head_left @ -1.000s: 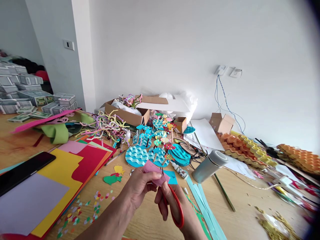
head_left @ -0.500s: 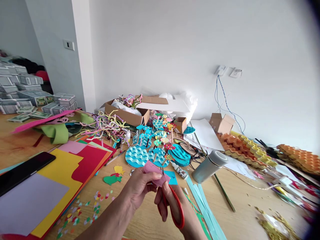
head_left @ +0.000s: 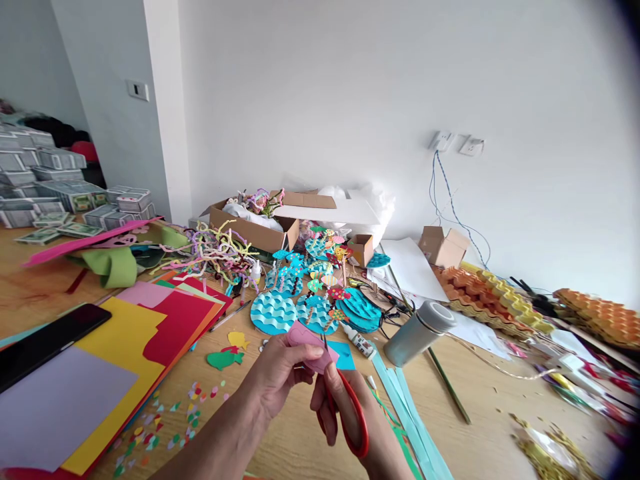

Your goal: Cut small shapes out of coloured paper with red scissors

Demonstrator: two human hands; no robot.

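A small piece of pink paper (head_left: 302,338), with a faint outline on it, is pinched in my left hand (head_left: 284,369). My right hand (head_left: 349,408) grips red-handled scissors (head_left: 361,427), whose blades meet the paper's right part. Just left of my hands lie a green paper fish (head_left: 225,359) and a yellow paper fish (head_left: 239,340). Beyond the paper are round blue wave-patterned discs (head_left: 273,312). A blue paper square (head_left: 345,355) lies partly behind my right hand, near a small white glue bottle (head_left: 358,341).
Coloured paper sheets (head_left: 120,333) and a black phone (head_left: 50,347) lie at left, near scattered confetti (head_left: 150,427). A grey tumbler (head_left: 420,333), a thin green stick (head_left: 447,383) and light-blue strips (head_left: 407,407) are at right. Cardboard boxes (head_left: 255,230) and pipe cleaners (head_left: 215,250) fill the back.
The scissor blades have shifted very slightly at the pink paper, and its right corner sits a little further left. Both hands otherwise stay in place.
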